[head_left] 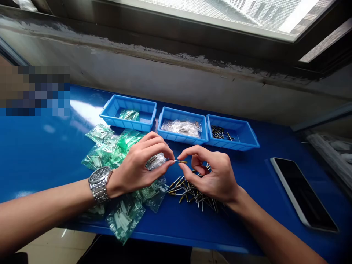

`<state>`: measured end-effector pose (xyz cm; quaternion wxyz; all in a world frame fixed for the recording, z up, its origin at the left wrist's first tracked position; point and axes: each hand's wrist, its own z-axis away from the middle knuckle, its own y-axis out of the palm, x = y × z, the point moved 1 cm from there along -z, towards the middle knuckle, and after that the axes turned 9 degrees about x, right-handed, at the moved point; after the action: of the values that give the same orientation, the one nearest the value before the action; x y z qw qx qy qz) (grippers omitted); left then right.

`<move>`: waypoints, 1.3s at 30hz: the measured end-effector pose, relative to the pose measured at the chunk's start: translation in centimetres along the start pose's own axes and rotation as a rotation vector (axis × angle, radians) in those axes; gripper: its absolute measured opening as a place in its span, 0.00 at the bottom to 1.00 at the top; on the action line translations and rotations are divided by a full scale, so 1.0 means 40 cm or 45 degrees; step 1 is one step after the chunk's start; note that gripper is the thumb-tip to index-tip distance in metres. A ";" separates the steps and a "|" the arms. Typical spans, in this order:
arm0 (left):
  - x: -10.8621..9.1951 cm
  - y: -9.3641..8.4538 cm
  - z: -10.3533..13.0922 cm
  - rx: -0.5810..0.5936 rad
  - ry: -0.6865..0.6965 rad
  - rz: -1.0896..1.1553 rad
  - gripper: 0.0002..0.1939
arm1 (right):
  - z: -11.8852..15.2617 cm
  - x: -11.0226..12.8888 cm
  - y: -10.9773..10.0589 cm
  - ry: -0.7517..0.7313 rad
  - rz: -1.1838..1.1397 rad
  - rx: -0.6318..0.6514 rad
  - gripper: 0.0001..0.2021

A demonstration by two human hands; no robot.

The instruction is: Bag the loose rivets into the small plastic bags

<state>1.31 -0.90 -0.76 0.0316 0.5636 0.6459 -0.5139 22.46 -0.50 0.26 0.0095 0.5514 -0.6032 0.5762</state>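
Observation:
Above the table, a small blind rivet (182, 161) with a thin silver pin and a gold-coloured body lies level between my two hands. My left hand (143, 159), with a metal watch at the wrist, pinches the pin end between thumb and forefinger. At the body end, the thumb and forefinger of my right hand (210, 170) close round the rivet, the other fingers curled. Below my right hand spreads a loose pile of similar rivets (189, 190), partly hidden by it. Green-tinted plastic bags (125, 220) of pale parts lie under and beside my left hand.
Three blue bins stand in a row behind: the left bin (107, 118) holds a green bag, the middle bin (182, 138) clear bags, the right bin (249, 141) dark rivets. A phone (305, 194) lies on the blue table (255, 172) at right. A wall and window rise behind.

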 end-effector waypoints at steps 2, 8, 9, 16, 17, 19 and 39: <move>0.000 0.001 0.000 0.009 -0.014 0.004 0.02 | 0.001 0.001 0.001 -0.005 0.015 -0.016 0.04; 0.003 0.004 0.001 0.080 -0.002 0.024 0.02 | 0.002 0.015 0.011 -0.133 0.195 -0.150 0.04; 0.004 0.005 0.002 0.103 0.006 0.035 0.02 | 0.001 0.018 0.014 -0.165 0.213 -0.170 0.04; 0.000 0.003 0.005 0.137 0.029 0.117 0.02 | 0.001 0.028 0.014 -0.241 0.254 -0.197 0.04; 0.000 0.002 0.004 0.119 0.020 0.115 0.02 | 0.002 0.027 0.010 -0.228 0.265 -0.197 0.04; -0.001 0.000 0.001 0.067 -0.002 0.109 0.02 | 0.003 0.023 0.004 -0.193 0.283 -0.191 0.04; -0.002 0.000 0.000 0.070 -0.018 0.118 0.01 | 0.009 0.026 0.017 -0.125 0.243 -0.213 0.03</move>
<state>1.36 -0.96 -0.70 0.0445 0.5898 0.6046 -0.5335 21.82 -1.61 0.33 -0.0291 0.5164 -0.6986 0.4944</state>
